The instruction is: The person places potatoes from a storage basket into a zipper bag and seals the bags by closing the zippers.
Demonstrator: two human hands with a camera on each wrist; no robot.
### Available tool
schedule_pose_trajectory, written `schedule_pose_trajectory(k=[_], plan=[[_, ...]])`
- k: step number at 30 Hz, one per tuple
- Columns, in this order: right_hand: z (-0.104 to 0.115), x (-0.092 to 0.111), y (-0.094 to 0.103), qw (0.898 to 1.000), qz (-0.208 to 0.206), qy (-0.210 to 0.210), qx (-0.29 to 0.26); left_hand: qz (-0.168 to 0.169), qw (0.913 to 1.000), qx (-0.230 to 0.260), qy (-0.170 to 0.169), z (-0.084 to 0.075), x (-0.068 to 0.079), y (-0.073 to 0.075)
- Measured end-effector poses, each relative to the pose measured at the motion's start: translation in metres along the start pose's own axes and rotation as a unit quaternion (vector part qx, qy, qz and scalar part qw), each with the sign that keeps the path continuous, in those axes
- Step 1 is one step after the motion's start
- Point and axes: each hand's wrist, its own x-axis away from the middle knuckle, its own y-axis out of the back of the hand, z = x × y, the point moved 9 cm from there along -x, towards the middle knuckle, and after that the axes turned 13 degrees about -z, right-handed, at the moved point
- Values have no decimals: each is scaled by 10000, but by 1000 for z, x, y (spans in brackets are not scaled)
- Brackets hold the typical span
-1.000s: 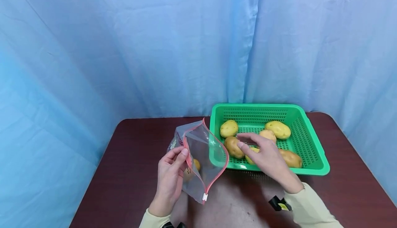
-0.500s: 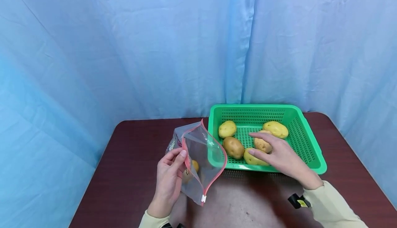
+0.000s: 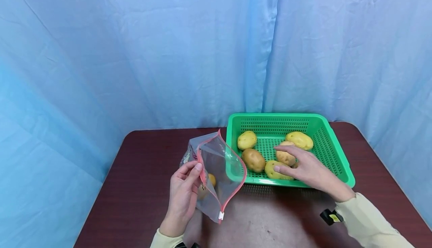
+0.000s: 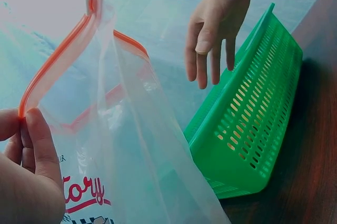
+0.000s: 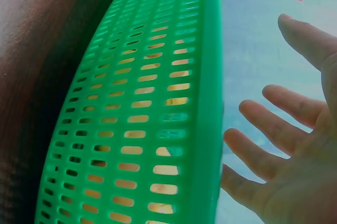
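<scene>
**A:** What surface and room reach my remote feed?

**B:** A dark red-brown bench (image 3: 135, 188), shiny at lower centre; a pale-blue curtain (image 3: 189, 53) fills the upper frame behind it.

**A:** And the bag (image 3: 226, 165)?

**B:** I see it just below centre: clear, red-edged, mouth gaping, white slider (image 3: 221, 215) lowermost, a yellowish rounded shape (image 3: 203, 191) inside. The left hand (image 3: 183, 193) pinches its edge. At lower right, the right hand (image 3: 308, 169), thumb and fingers apart, arches over yellow and brown potatoes (image 3: 254, 160) in a green, slotted basket (image 3: 325, 154).

**A:** Lettering?

**B:** In the left wrist view I read "tory", red underlined script; the word's beginning is hidden.
</scene>
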Motion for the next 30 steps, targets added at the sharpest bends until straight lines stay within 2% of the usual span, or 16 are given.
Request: schedule_pose_trajectory(k=[14,24,30], plan=[[-19,-8,-11,9992,374,-66,160,-144,9998,-57,116,3,-1,2],[-26,-12,-16,9983,555,90,172,-110,9999,-91,98,4,0,2],[-31,-12,-22,9968,785,-54,141,-68,9999,-65,69,4,0,1]])
